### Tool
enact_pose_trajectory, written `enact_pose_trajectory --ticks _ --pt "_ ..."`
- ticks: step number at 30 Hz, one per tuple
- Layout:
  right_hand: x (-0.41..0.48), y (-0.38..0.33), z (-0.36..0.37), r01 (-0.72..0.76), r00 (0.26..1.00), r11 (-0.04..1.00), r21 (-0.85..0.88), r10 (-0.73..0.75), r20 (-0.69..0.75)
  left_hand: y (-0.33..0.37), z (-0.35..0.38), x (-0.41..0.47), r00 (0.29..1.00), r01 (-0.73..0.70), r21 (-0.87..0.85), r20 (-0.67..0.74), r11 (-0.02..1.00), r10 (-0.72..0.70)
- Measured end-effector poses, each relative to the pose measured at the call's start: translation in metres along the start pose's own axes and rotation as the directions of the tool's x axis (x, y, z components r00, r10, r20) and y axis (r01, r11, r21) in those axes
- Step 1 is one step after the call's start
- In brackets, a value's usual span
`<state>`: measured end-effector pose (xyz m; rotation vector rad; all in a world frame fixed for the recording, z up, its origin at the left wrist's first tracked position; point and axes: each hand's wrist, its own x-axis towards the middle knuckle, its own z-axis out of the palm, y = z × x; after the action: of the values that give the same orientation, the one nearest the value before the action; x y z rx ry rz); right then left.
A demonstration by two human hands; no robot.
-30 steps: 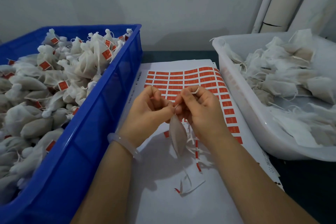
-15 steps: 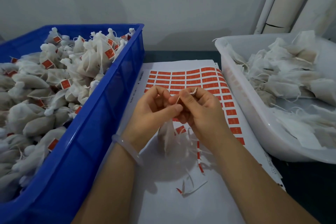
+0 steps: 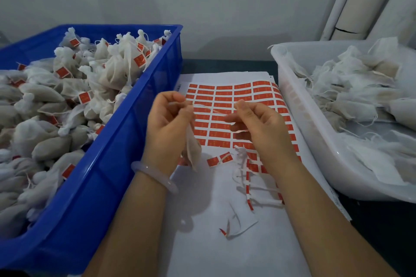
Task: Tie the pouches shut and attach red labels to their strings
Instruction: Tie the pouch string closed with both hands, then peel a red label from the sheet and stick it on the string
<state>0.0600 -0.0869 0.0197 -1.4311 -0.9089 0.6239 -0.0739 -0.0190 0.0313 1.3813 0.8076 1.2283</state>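
Note:
A small white cloth pouch [image 3: 193,150] hangs below my left hand [image 3: 169,123], which grips its neck and one end of its string. My right hand [image 3: 258,126] pinches the other end, and the thin white string [image 3: 211,109] runs taut between the two hands. Both hands hover over a white sheet of red labels [image 3: 227,108]. One loose red label [image 3: 219,159] lies peeled on the sheet just below the hands.
A blue crate [image 3: 126,141] on the left is full of tied, labelled pouches. A white tub [image 3: 315,141] on the right holds open pouches with loose strings. Backing strips and scraps [image 3: 249,182] lie on the paper near my right forearm.
My hands have pulled apart, left going left and right going right, drawing the string tight. The pouch has swung left under my left hand.

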Motion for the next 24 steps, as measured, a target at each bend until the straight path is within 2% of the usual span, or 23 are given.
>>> enact_pose_trajectory --ticks 2,4,8,13,16,24 --pt "0.001 0.006 -0.002 0.06 0.997 0.972 -0.229 -0.05 0.053 -0.002 -0.004 0.003 0.994 -0.008 -0.035 -0.109 0.999 0.005" --pt "0.0 0.01 -0.002 0.11 0.983 0.902 -0.417 -0.037 0.18 -0.005 -0.005 0.005 0.988 -0.009 -0.027 -0.157 1.0 0.005" --pt "-0.008 0.009 0.004 0.144 0.925 0.872 -0.468 0.05 0.377 -0.008 -0.003 0.007 0.981 0.015 0.021 -0.195 1.0 -0.011" --pt "-0.005 0.008 -0.001 0.138 0.955 0.84 -0.525 0.027 0.295 -0.009 -0.003 0.01 0.973 0.054 0.053 -0.228 0.997 -0.04" --pt "0.001 0.013 -0.006 0.144 0.953 0.772 -0.619 0.061 0.297 -0.008 -0.003 0.01 0.972 0.066 0.046 -0.227 0.997 -0.054" --pt "-0.003 0.018 -0.006 0.167 0.935 0.68 -0.714 0.121 0.334 -0.007 -0.002 0.01 0.972 0.096 0.008 -0.216 0.995 -0.092"
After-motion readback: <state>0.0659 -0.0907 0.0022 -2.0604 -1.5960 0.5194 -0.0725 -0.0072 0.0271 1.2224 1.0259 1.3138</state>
